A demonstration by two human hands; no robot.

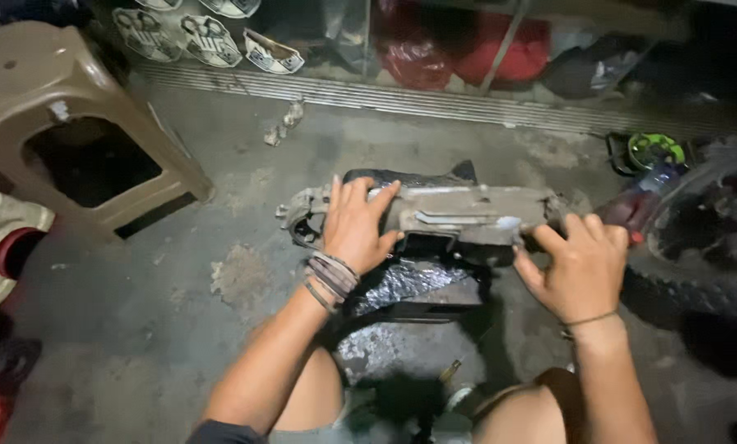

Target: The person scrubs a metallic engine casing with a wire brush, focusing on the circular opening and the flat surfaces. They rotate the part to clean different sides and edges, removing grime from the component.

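A long, grimy grey metal engine casing (455, 215) lies across a dark tray holding shiny oily liquid (409, 284) on the concrete floor. My left hand (354, 224), with several bracelets on the wrist, lies flat with fingers spread over the casing's left part. My right hand (580, 265) grips the casing's right end, fingers curled around its edge. My bare knees show at the bottom of the view.
A brown plastic stool (56, 107) stands at the upper left. A knobbly tyre (697, 247) sits at the right, with a green object (654, 150) and a plastic bottle (644, 197) beside it. Red bags (467, 49) and sandals (208, 37) lie behind a metal door track.
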